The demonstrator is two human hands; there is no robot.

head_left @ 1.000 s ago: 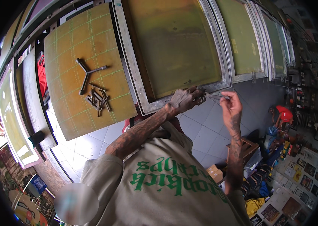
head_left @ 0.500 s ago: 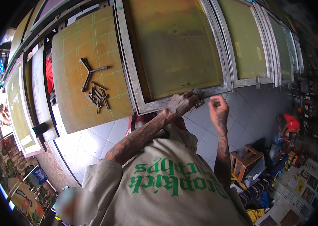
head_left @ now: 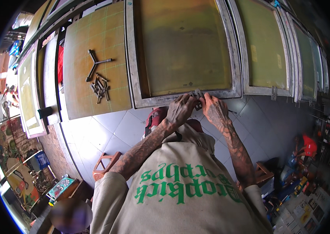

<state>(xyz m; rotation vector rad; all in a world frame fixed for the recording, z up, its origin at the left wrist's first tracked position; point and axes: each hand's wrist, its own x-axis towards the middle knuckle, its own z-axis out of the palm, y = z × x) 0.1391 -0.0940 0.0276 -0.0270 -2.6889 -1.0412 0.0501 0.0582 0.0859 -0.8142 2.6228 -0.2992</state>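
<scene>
A metal-framed printing screen (head_left: pixel 186 58) with a greenish mesh lies in front of me. At its near bar sits a small metal bracket (head_left: pixel 198 94). My left hand (head_left: pixel 180 111) is closed on the bracket's left side, fingers bent over it. My right hand (head_left: pixel 215 109) pinches at its right side; what lies between those fingertips is hidden. Left of the screen, a yellowish board (head_left: pixel 75 74) with green grid lines carries a dark Y-shaped socket wrench (head_left: pixel 94 64) and a small pile of bolts (head_left: pixel 99 87).
More framed screens (head_left: pixel 264 50) stand in a row to the right, one with a similar metal clip (head_left: pixel 274 93) on its near bar. A reddish-brown stool (head_left: pixel 104 163) stands left on the tiled floor (head_left: pixel 120 134). Another person in red (head_left: pixel 308 146) is far right.
My right hand has moved left from beside the screen to the bracket, meeting my left hand. My left hand stays at the bracket. The whole view has shifted slightly.
</scene>
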